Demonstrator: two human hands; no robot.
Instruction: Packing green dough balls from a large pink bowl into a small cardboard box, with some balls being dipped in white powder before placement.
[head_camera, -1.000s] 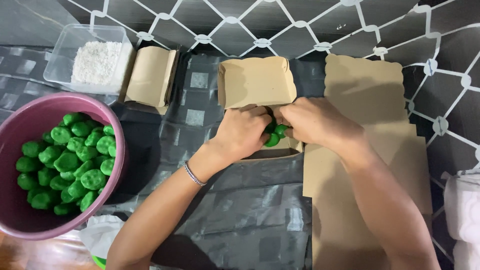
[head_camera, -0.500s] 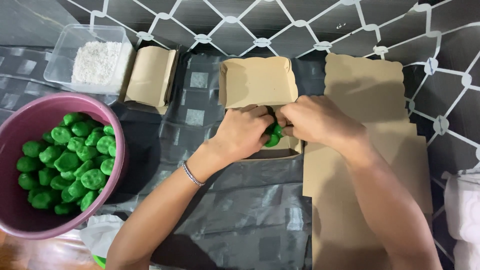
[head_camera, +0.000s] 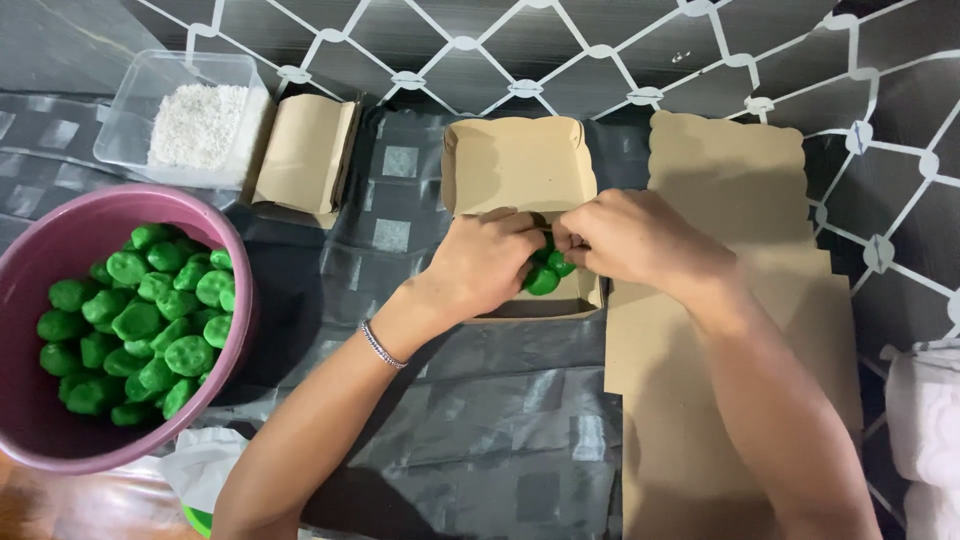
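As hands (head_camera: 560, 255) meet, prob. doughy balls (head_camera: 545, 275).

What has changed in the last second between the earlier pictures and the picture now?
Very little. Both hands stay together over the open cardboard box, the left hand and right hand still pressing on the green pieces inside it. The fingers shifted only slightly; nothing was picked up or let go. The purple bowl of green pieces, the clear tub of white powder and the flat cardboard sheets have not moved.
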